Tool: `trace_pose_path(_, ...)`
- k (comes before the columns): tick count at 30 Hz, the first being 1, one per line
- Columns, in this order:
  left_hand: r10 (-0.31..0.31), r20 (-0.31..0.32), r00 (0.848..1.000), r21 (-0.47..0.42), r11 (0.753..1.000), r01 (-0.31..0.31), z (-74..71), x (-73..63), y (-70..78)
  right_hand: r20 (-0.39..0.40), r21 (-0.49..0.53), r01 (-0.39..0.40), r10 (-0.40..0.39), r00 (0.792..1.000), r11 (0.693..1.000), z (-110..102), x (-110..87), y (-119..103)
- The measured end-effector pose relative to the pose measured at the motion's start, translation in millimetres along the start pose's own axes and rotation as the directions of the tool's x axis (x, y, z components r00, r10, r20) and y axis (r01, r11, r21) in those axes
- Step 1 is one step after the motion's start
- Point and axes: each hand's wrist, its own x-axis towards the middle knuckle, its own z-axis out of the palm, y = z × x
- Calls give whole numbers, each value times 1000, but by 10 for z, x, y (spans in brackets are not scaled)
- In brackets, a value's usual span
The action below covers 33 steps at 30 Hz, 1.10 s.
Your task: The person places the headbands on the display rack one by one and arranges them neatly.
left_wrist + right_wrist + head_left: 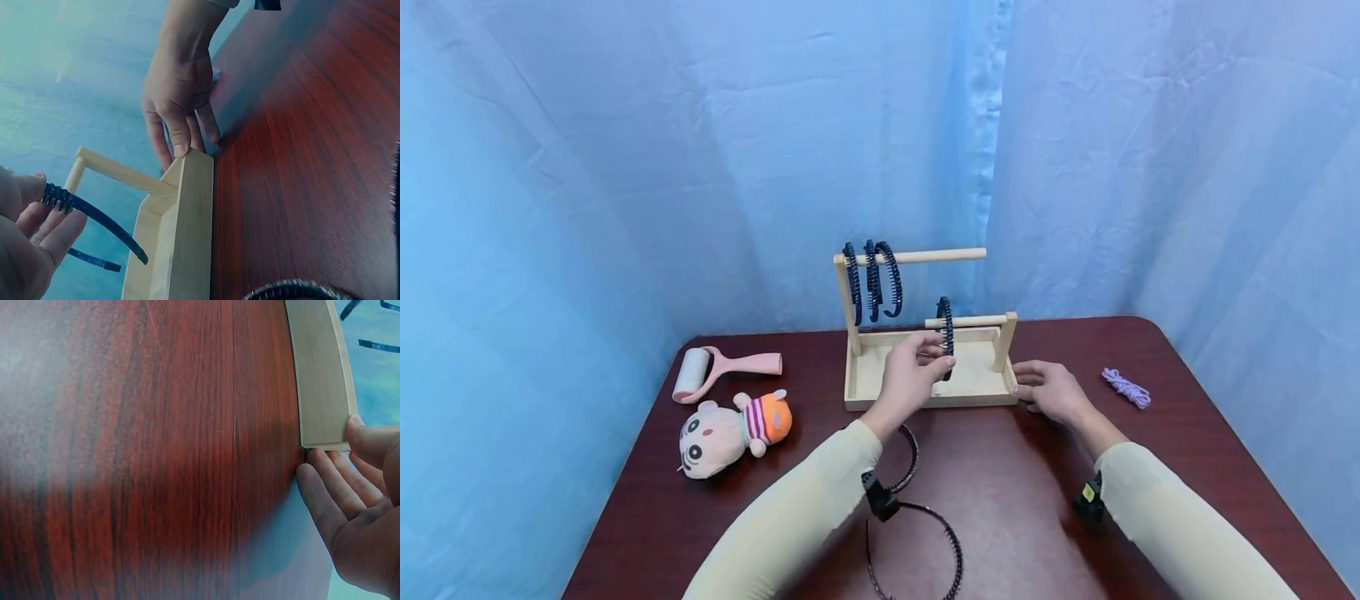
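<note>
A dark toothed headband (pixel 947 321) is pinched between the thumb and fingers of my left hand (pixel 912 371). It overlaps the free left end of the rack's lower rod (pixel 973 321) in the head view. My right hand (pixel 1051 390) holds the right end of the pale wooden rack (pixel 936 402), its thumb at the front corner of the tray rim and its fingers against the outer end, as the right wrist view shows. From the taller rod (pixel 940 255) hang several dark headbands (pixel 872 279), gathered toward its left post.
Two more headbands (pixel 957 550) lie on the dark red table (pixel 1015 517) in front, partly behind my left forearm. A pink lint roller (pixel 748 364) and a plush doll (pixel 722 437) lie at the left. Right of the rack is a purple cord bundle (pixel 1126 387). Blue curtains (pixel 775 167) surround the table.
</note>
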Motion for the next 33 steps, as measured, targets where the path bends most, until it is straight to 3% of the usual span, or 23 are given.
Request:
trace_pose_path(10,-40,-2,999,-17,999,40,482,263,6,-4,11,-23,23,1000,1000,-19,4,-24)
trace_pose_path(15,-62,-32,998,-34,998,61,669,349,28,-2,12,-23,23,1000,1000,-21,9,-31)
trace_pose_path(23,-110,-14,994,-71,991,109,855,361,73,3,24,-1,1,1000,1000,-20,6,-27)
trace_pose_path(33,-131,-10,991,-49,990,131,950,335,118,7,11,4,-4,1000,1000,-1,0,20)
